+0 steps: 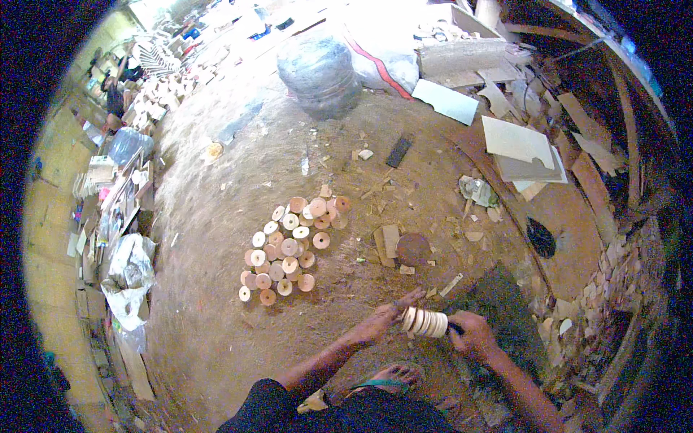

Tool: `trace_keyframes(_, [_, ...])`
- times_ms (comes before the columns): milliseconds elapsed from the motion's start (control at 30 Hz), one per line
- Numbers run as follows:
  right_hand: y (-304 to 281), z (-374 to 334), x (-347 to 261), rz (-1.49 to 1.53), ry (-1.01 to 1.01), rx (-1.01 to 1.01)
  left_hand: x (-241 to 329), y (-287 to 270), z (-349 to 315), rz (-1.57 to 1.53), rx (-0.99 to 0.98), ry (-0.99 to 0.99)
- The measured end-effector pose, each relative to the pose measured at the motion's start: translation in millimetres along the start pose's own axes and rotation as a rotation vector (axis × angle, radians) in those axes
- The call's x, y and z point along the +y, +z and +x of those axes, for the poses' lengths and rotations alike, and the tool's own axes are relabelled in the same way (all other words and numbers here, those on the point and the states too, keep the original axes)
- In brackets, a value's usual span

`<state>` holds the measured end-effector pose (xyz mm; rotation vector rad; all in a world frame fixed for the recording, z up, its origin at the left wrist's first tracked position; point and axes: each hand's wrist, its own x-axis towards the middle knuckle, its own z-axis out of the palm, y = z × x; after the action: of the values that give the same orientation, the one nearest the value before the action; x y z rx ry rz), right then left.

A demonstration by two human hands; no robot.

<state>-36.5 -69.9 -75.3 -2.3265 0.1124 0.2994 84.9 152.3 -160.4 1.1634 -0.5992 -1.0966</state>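
Observation:
My right hand (pixel 473 336) is closed around a dark handle or rod (pixel 455 328) at the lower right of the middle. Past its fingers sits a row of pale round wooden discs (pixel 426 322), packed face to face, seemingly threaded on it. My left hand (pixel 382 322) is at the other end of the row, fingers stretched out and flat, at or against the end disc. Ahead and to the left, a pile of wooden discs with centre holes (pixel 290 247) lies on the dirt floor, some pale and some reddish.
A brown round piece (pixel 413 249) and flat wood scraps (pixel 390 240) lie ahead of my hands. Farther off stand a wrapped bundle (pixel 317 72) and white boards (pixel 516 143). Wood offcuts (pixel 613 289) line the right, a plastic bag (pixel 130 278) the left. My sandalled foot (pixel 395 377) is below.

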Motion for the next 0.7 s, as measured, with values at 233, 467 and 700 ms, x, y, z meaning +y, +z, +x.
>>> trace_keyframes(233, [-9, 16, -53, -0.228, -0.302, 0.112, 4, 26, 8, 0.179, 0.12, 0.213])
trace_keyframes(467, [-12, 12, -45, -0.579, -0.245, -0.18, 31, -3, 3, 0.142, 0.246, 0.256])
trace_keyframes(700, [-2, 24, -47, -0.237, 0.126, -0.326, 34, -51, -57, 0.632, 0.068, 0.231])
